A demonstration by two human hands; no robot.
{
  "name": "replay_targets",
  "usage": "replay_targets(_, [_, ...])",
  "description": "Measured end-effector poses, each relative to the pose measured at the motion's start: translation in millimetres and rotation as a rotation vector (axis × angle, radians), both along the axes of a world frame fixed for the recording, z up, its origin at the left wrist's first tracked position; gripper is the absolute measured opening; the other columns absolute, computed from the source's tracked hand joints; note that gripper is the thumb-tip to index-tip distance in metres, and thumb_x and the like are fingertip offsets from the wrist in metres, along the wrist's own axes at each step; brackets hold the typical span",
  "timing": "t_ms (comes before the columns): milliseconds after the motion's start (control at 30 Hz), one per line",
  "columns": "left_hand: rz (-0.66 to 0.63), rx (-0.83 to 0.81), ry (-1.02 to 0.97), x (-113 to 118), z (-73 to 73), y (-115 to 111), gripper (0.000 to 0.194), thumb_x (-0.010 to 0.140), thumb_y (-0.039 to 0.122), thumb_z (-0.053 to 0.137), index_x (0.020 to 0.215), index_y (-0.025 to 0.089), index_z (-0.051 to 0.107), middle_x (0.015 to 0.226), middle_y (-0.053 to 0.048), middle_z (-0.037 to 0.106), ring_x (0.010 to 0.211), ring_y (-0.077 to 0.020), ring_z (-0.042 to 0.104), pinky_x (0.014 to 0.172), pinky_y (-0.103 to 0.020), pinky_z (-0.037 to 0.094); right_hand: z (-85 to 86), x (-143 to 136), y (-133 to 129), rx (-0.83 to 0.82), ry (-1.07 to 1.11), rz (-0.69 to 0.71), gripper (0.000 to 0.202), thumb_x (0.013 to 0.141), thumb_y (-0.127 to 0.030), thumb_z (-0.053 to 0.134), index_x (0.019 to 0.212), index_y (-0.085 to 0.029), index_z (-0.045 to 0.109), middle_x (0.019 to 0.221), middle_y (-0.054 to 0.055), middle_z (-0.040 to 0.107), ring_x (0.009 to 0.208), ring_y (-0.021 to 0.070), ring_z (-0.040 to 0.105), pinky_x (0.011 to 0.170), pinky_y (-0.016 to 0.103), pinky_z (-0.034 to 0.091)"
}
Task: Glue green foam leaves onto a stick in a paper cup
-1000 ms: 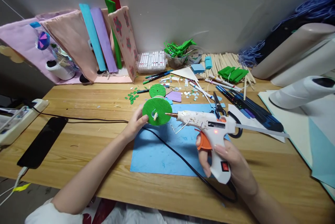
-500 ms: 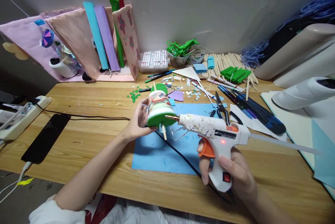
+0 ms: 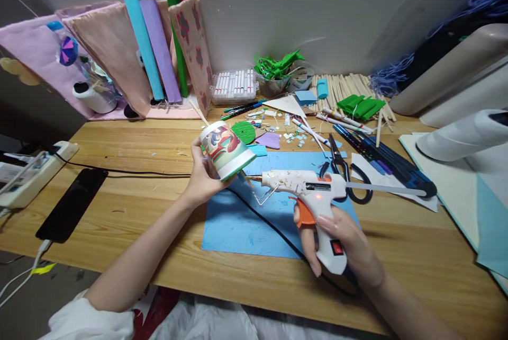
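My left hand (image 3: 204,178) is wrapped round a printed paper cup (image 3: 227,150), which is tilted with its green-covered end toward the lower right. A wooden stick (image 3: 198,112) pokes out at the cup's upper left. In my right hand (image 3: 337,234) is a white glue gun (image 3: 301,184) with an orange trigger and a lit red light. Its nozzle is close to the stick's lower end, under the cup; whether they touch I cannot tell. A clear glue stick (image 3: 384,188) sticks out of the gun's back. Behind the cup lies a round green disc (image 3: 243,132).
A blue sheet (image 3: 254,229) lies in front of me, with black scissors (image 3: 341,162) at its upper right. Behind are paper scraps, markers (image 3: 234,86), wooden sticks (image 3: 341,88) and a tub of green strips (image 3: 273,83). A phone (image 3: 71,205) and a power strip (image 3: 37,176) are at left.
The cup has tilted and turned in my left hand, so its printed side faces me and its green end points lower right. The glue gun has moved left with my right hand.
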State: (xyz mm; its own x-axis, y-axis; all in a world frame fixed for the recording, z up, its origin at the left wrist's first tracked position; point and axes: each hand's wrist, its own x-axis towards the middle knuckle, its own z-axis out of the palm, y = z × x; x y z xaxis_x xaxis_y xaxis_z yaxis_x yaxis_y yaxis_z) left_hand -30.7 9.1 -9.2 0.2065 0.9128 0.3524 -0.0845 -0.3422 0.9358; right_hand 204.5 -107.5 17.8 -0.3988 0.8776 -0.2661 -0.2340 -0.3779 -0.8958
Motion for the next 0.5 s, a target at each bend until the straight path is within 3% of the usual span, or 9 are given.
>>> replay_targets(500, [0.001,0.024,0.004,2.0,-1.2,-4.5,0.093,0.048,0.028,0.087,0.115,0.032,0.023,0.115,-0.004,0.049,0.094,-0.0154,0.064,0.080,-0.028,0.055,-2.0,-4.3,2.0,0.014,-0.074,0.019,0.036,0.087,-0.051,0.043,0.080,-0.016,0.049,0.040,-0.002,0.055,0.033,0.0075,0.033,0.034,0.018,0.023])
